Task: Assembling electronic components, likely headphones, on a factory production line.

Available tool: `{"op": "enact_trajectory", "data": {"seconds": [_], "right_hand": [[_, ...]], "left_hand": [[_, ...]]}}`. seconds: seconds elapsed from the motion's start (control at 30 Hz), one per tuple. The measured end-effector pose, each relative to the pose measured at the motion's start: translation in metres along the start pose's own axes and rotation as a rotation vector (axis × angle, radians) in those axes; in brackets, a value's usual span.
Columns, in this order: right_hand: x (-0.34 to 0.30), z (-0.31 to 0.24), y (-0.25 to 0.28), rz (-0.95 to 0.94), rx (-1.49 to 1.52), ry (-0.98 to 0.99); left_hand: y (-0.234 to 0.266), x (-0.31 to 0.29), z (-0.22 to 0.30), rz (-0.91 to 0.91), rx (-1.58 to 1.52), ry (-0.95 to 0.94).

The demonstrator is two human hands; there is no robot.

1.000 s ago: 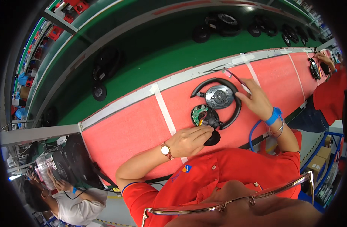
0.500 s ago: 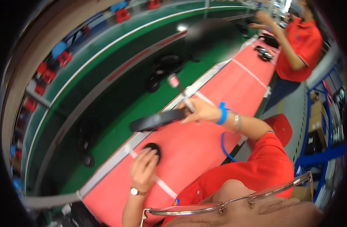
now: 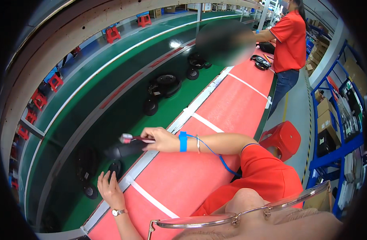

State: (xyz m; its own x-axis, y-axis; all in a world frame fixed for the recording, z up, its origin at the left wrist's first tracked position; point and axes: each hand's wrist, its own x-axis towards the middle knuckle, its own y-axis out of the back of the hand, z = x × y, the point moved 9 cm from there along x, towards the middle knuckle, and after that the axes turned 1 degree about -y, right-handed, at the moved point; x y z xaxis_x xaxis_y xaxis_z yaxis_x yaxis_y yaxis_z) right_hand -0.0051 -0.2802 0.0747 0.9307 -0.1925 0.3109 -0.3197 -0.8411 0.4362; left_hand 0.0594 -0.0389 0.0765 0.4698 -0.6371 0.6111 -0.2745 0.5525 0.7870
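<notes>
Left fingers (image 3: pixel 106 185) at disc (image 3: pixel 116 167), pale label (image 3: pixel 86 175) nearby

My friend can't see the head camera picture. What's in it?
A person's right hand holds a pink-ended tool and blurred black part over a green surface; the left hand is open near a round black piece.

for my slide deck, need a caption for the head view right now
Right hand grips a slim tool and blurred black part over the green belt; left hand at a round black piece.
</notes>
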Motion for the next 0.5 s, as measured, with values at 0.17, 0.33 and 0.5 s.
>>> {"op": "enact_trajectory", "data": {"seconds": [0.17, 0.33, 0.5], "right_hand": [[0.027, 0.030, 0.012, 0.218, 0.375, -0.220], [0.035, 0.105, -0.011, 0.147, 0.761, -0.589], [0.023, 0.107, 0.005, 0.238, 0.656, -0.601]], "left_hand": [[-0.023, -0.006, -0.016, -0.110, 0.003, 0.079], [-0.036, -0.015, -0.034, -0.263, 0.167, 0.223], [-0.033, -0.037, -0.106, -0.424, 0.362, 0.570]]}}
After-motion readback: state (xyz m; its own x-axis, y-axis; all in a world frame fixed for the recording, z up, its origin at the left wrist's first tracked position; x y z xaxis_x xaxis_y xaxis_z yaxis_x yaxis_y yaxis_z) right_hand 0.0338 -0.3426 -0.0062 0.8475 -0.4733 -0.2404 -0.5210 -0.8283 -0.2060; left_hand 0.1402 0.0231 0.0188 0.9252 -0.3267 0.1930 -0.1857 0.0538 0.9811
